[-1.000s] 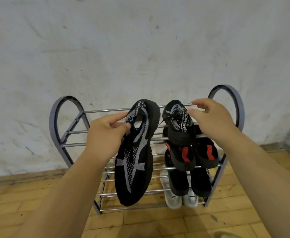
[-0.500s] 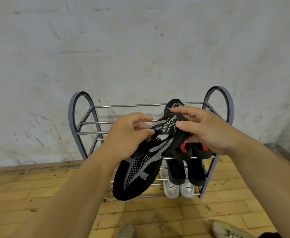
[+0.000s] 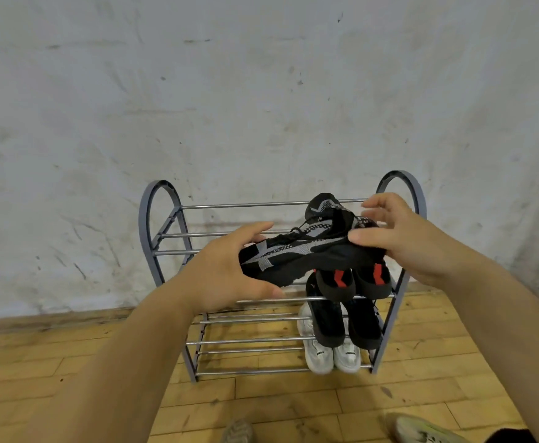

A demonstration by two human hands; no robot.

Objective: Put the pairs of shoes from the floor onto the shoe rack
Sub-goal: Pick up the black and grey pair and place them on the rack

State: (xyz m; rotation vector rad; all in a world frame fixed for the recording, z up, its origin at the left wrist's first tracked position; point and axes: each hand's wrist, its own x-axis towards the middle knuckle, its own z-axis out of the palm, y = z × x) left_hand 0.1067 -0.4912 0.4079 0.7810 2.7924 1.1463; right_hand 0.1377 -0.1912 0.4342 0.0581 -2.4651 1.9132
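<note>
Swung the black-and-grey knit shoe [image 3: 297, 254] from a toe-down slant half a second ago to nearly level now, toe toward the left hand [image 3: 226, 270], heel toward the right hand [image 3: 402, 241]. Slid the left hand from the shoe's collar down to the toe end since then. Grips that toe end now, thumb under the sole, fingers curved over the top. Pinches the heel in the right hand, thumb on the near side, the other fingers spread loosely above.

Cannot read the white lettering on the heel collar, blurred beside the right fingertips; showed more plainly as capital letters half a second ago.

Finds the matching shoe [image 3: 324, 204] just behind the right hand, resting on the top rods of the shoe rack [image 3: 146, 219]. Shows, directly under the held shoe and the right hand, a black pair with red marks [image 3: 340, 279]; lower, a plain black pair [image 3: 325, 324]; lowest, a white pair [image 3: 319, 356] with tiny dark tongue print, too small to read. Sets all this over a wooden floor [image 3: 70, 378], before a scuffed white wall [image 3: 261, 91].
</note>
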